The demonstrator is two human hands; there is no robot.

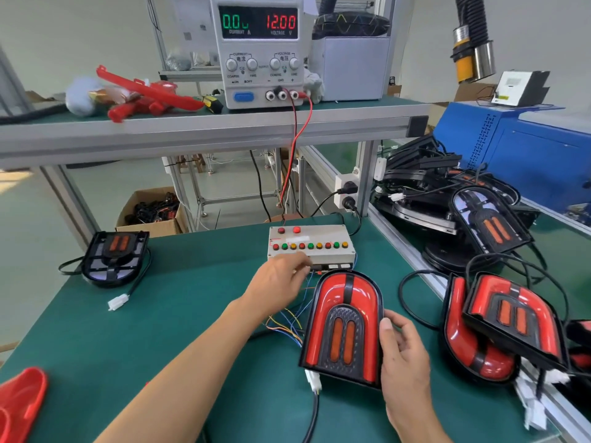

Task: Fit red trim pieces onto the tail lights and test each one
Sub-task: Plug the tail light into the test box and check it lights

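A tail light [343,327] with a red U-shaped trim and two orange strips stands tilted on the green bench [160,330]. My right hand [404,356] holds its right edge, thumb on the rim. My left hand [281,279] reaches to the front of the beige test box [311,243] with coloured buttons; its fingertips are blurred by the box's lower edge. A white connector [313,380] hangs below the light. Two trimmed tail lights [508,321] lie stacked to the right. An untrimmed one [115,259] lies at the far left.
A power supply [260,49] on the upper shelf reads 0.0 A and 12.00 V, with red and black leads running down to the box. Loose red trim pieces [150,94] lie on the shelf. Another red trim [20,401] shows bottom left. More untrimmed lights [486,219] pile up right.
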